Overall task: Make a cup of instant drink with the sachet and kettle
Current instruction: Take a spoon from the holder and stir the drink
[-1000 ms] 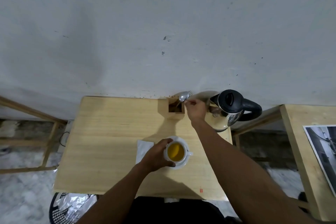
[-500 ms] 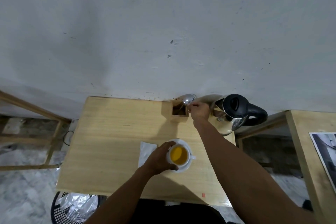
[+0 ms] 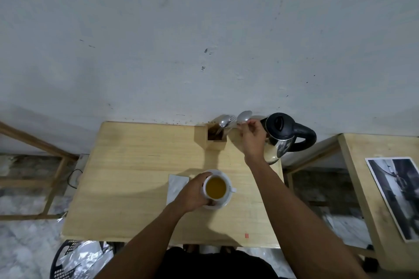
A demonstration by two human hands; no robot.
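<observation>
Pale wooden table (image 3: 127, 165), one white cup (image 3: 216, 187) of amber drink gripped by left hand (image 3: 192, 195), right hand (image 3: 251, 137) pinching one steel spoon (image 3: 244, 116), square wooden holder (image 3: 215, 137) keeping more cutlery.

Photo print (image 3: 399, 197), perhaps foil-lined basket (image 3: 77, 260)

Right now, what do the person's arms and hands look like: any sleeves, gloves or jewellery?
Both arms are bare from the bottom edge of the picture up. The left hand and right hand wear no gloves, and no watch, ring or bracelet shows. No sleeve is in view; only dark clothing shows at the bottom.
</observation>
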